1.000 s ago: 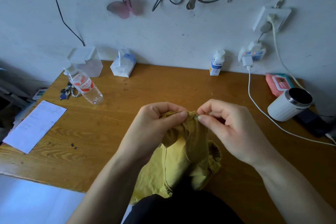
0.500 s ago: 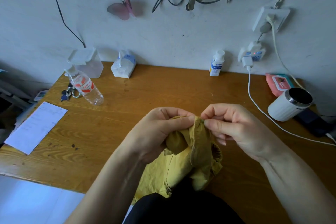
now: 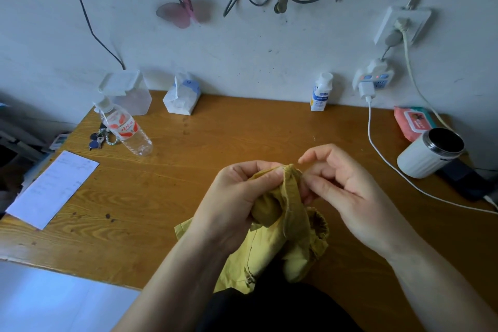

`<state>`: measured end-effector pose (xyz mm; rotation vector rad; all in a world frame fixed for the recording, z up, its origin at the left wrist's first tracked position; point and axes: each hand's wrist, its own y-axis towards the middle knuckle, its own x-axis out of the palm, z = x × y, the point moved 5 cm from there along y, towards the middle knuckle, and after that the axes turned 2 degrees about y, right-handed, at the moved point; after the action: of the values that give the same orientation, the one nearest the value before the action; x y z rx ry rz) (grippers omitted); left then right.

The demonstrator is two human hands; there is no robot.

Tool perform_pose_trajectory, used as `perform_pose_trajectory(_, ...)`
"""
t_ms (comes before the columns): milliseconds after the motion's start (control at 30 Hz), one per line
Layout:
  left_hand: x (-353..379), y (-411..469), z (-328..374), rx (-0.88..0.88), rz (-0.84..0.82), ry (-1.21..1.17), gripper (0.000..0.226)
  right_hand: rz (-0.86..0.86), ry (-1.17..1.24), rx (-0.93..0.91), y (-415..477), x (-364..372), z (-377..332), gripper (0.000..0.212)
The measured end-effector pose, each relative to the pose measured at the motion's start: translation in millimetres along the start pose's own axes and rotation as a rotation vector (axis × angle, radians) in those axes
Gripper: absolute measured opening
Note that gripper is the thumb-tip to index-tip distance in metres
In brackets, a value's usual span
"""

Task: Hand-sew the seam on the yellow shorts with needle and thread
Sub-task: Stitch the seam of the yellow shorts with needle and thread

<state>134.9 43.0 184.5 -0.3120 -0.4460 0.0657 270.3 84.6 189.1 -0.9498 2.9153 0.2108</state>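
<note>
The yellow shorts (image 3: 280, 237) hang bunched over the wooden desk's near edge, with a raised fold at the top. My left hand (image 3: 237, 202) pinches that fold between thumb and fingers. My right hand (image 3: 347, 191) sits just right of the fold, its thumb and middle fingers pressed at the cloth edge, the index finger lifted. The needle and thread are too thin to make out; a faint glint shows near the fingertips.
On the desk (image 3: 215, 137) stand a water bottle (image 3: 126, 129) with keys (image 3: 98, 139), a sheet of paper (image 3: 54, 186), a tissue pack (image 3: 182, 97), a small white bottle (image 3: 319, 93), a white mug (image 3: 428, 153), a wipes pack (image 3: 415, 121) and a charger cable (image 3: 382, 159).
Both hands have sunk slightly toward me with the fold. My right hand's fingers have loosened and its index finger has lifted off the cloth edge.
</note>
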Motion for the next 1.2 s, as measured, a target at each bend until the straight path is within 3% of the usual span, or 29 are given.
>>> perform_pose_trajectory(200,5,-1,-4,0.009,-0.003,0.059,0.011,0.040,0.037,-0.083,2,5,-4,0.009)
perform_pose_trajectory(400,4,-2,-4,0.033,0.026,0.112,0.009,0.000,-0.042,-0.045,4,4,-4,0.008)
perform_pose_trajectory(500,2,-2,-1,0.070,0.086,0.199,0.008,0.044,-0.283,-0.140,3,2,-9,0.009)
perform_pose_trajectory(600,-1,0,2,0.109,0.150,0.315,0.008,0.194,-0.597,-0.305,3,-5,-20,0.018)
perform_pose_trajectory(700,2,0,3,0.137,0.167,0.365,0.010,0.238,-0.707,-0.430,3,-1,-27,0.027)
perform_pose_trajectory(833,5,0,3,0.170,0.184,0.434,0.008,0.293,-0.917,-0.577,1,11,-30,0.019)
perform_pose_trajectory(1033,6,2,4,0.189,0.215,0.481,0.011,0.431,-0.705,-0.632,1,12,-28,0.020)
perform_pose_trajectory(1200,2,2,2,0.198,0.223,0.411,0.011,0.417,-0.748,-0.576,7,10,-18,0.022)
